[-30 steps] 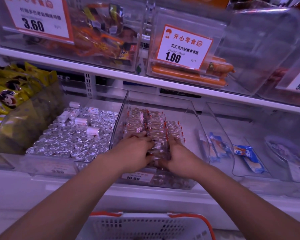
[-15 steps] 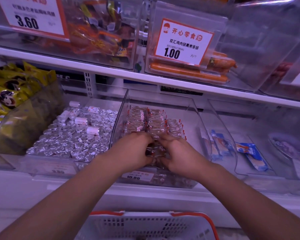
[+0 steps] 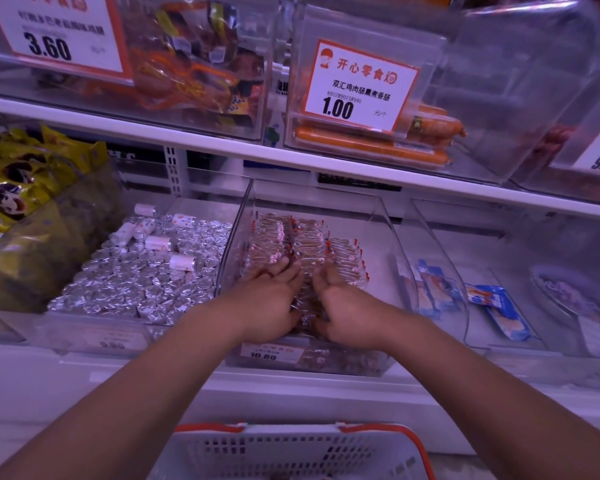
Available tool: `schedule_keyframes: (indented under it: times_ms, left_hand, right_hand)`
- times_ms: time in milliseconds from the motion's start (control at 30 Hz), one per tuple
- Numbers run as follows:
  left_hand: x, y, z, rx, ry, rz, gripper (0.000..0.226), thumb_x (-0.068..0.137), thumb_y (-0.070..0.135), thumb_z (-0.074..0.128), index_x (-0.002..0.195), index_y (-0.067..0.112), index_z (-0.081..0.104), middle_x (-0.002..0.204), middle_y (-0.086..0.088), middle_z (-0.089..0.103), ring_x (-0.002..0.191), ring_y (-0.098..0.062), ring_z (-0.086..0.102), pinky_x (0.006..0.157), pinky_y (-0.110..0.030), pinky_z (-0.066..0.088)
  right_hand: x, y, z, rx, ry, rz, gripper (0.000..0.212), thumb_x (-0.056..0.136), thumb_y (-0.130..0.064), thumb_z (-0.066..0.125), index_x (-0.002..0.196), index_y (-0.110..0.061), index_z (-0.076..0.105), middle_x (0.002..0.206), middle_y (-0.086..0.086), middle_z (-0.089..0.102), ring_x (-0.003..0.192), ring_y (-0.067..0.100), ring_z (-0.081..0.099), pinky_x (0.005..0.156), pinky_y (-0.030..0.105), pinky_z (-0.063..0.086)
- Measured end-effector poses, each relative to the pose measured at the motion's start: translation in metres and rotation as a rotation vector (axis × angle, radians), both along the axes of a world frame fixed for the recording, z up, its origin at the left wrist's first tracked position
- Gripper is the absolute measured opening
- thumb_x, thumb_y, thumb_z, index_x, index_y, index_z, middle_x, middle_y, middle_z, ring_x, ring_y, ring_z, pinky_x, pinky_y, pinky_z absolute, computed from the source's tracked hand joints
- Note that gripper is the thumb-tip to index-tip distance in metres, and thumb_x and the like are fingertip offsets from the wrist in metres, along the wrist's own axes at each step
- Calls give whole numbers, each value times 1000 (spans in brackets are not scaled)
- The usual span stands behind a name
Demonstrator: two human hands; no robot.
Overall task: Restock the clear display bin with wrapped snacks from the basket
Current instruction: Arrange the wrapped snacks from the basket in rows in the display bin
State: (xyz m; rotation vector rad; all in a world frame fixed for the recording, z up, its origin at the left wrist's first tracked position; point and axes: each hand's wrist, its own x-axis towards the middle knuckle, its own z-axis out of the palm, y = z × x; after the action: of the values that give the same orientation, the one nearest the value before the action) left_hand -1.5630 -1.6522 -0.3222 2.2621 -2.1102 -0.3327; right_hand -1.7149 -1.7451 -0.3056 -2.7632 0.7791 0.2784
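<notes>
Wrapped snacks [image 3: 302, 244] are lying in rows inside the clear display bin [image 3: 388, 230], where the left hand [image 3: 269, 301] and right hand [image 3: 343, 306] are pressing on them with loose fingers, while the basket [image 3: 291, 452] below is looking nearly emptied, suggesting restocking is almost finished

The bin [image 3: 378, 216] is a clear plastic tub with a sloped, open top, sitting on the lower shelf with its front wall at the shelf's front edge; a price tag reading 10.80 is fixed to that front wall. The snacks [image 3: 303, 240] are small brownish pieces in clear wrappers with red and white ends, laid in three neat rows that run from the back of the bin toward its front, filling the left and middle part of the floor. The basket [image 3: 291, 452] is white perforated plastic with an orange rim, standing below the shelf's front edge.
</notes>
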Motion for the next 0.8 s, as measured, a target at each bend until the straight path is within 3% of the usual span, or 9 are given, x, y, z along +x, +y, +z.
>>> schedule_keyframes:
  times_ms: [167, 300, 367, 500, 633, 800]
  left_hand:
    - [-2, 0, 5, 137, 3, -17, 79, 100, 47, 36, 157, 18, -10, 164, 1, -20, 150, -13, -19, 123, -39, -8]
    - [-4, -1, 5, 178, -8, 5, 81, 100, 54, 31, 156, 18, -15, 162, 2, -24, 149, -12, -23, 123, -42, -9]
    - [-5, -1, 4, 188, 9, 23, 82, 100, 56, 30, 155, 19, -17, 161, 4, -27, 148, -10, -25, 123, -41, -9]
    - [-3, -2, 1, 81, 22, 31, 76, 102, 51, 34, 158, 19, -6, 164, 5, -19, 150, -14, -20, 124, -42, -6]
    - [-3, 3, 0, -81, 103, -20, 74, 99, 43, 51, 159, 22, 11, 166, 4, 1, 153, -17, -1, 125, -40, 3]
    - [-6, 18, 9, -271, 371, -73, 58, 90, 26, 68, 144, 23, 50, 155, 2, 42, 143, -18, 37, 119, -33, 28]
  right_hand:
    - [1, -2, -2, 53, 72, 18, 90, 96, -27, 54, 156, -15, -13, 156, 13, -36, 142, 36, 36, 113, 36, 37]
    - [-1, -9, -5, -22, 74, 8, 102, 91, -50, 57, 154, -24, -18, 158, 0, -36, 152, 28, -9, 123, 46, 12]
    - [-3, -13, -5, -33, 100, 21, 105, 90, -58, 55, 154, -22, -19, 159, 0, -34, 150, 24, -19, 123, 48, 5]
    - [-4, -15, -8, -30, 93, 30, 108, 88, -63, 55, 155, -19, -17, 161, 1, -29, 150, 21, -19, 124, 45, 6]
    - [-7, -14, -2, -19, -20, 25, 115, 79, -61, 69, 158, -16, -2, 165, 5, -12, 152, 23, -10, 124, 42, 9]
    - [-27, -1, 20, -30, -254, 29, 95, 80, -40, 77, 155, -17, 25, 163, 8, 20, 150, 17, 18, 118, 18, 13]
